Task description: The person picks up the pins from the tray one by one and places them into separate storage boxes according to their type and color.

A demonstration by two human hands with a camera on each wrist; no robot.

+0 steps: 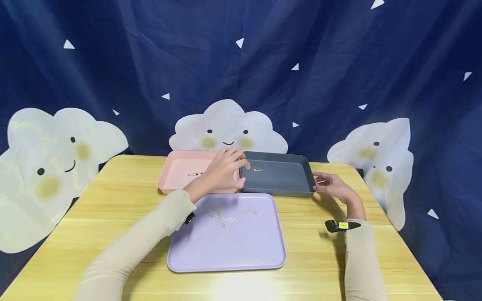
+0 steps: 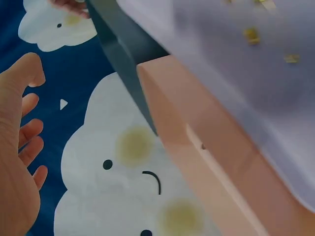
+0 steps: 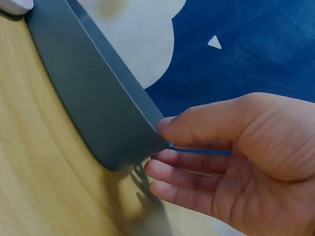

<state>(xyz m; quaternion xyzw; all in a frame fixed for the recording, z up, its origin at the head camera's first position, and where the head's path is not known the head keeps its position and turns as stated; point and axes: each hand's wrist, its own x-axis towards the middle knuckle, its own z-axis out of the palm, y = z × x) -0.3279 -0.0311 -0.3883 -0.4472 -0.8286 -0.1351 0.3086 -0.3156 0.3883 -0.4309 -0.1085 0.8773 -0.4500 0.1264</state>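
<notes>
My left hand hovers over the line where the pink tray and the dark grey tray meet. Its fingers are loosely bent with nothing between them. Dark safety pins lie in the pink tray, partly hidden by that hand. A single gold safety pin lies in the grey tray. At the grey tray's near right corner, my right hand pinches the rim, thumb on top and fingers outside the wall. Several gold safety pins are scattered on the lilac tray.
All three trays stand on a light wooden table, the lilac one in front of the other two. A dark blue curtain with smiling clouds hangs right behind the table. Black wrist cameras sit at both sleeves.
</notes>
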